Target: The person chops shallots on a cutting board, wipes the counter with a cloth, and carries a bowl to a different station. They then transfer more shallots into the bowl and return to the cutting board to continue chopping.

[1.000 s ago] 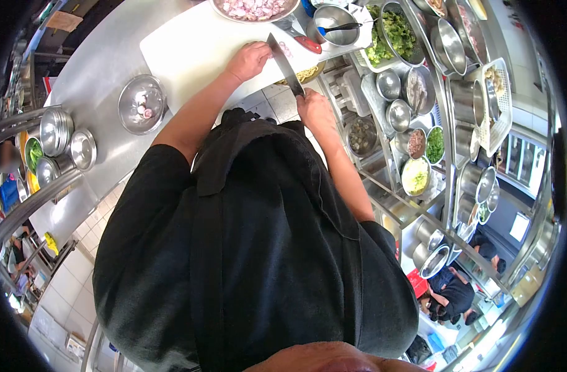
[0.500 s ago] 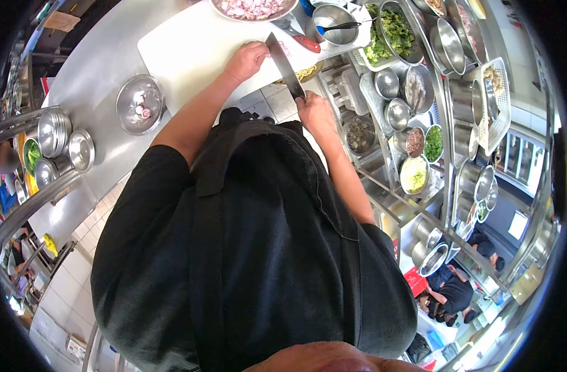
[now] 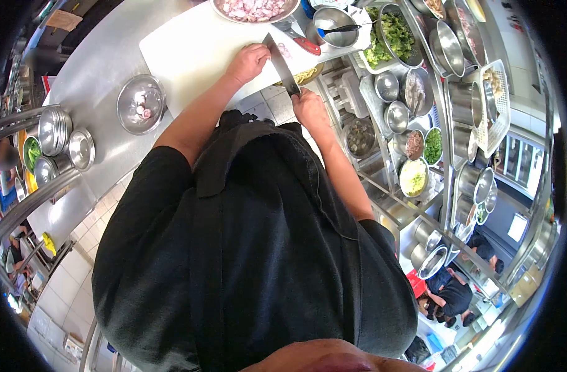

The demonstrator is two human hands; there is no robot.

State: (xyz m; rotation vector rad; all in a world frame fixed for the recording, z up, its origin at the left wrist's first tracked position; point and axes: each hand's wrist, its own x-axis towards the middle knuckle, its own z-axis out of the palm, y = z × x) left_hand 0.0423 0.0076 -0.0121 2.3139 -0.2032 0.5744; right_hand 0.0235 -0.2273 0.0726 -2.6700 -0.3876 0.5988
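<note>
My right hand (image 3: 310, 107) grips the handle of a kitchen knife (image 3: 281, 64), whose broad blade points away across the white cutting board (image 3: 193, 46). My left hand (image 3: 248, 61) rests on the board with its fingers curled close to the left side of the blade. Whatever those fingers pinch is hidden. Thin pinkish slices (image 3: 284, 51) lie just right of the blade. Beyond the hands stands a metal bowl of sliced pink-white pieces, perhaps shallots (image 3: 255, 8). Left of the board, a metal bowl (image 3: 129, 115) contains several small peeled bulbs (image 3: 144, 111).
A red-handled tool (image 3: 307, 46) lies at the board's right end, near a bowl with a blue-tipped brush (image 3: 338, 29). Chopped greens (image 3: 392, 40) and several filled bowls occupy the right-hand shelves. Stacked metal bowls (image 3: 54, 131) stand at left. Another person (image 3: 452, 296) is at lower right.
The knife and my right hand have shifted slightly to the left, and more of the slices shows right of the blade. My left hand stays curled beside it.
</note>
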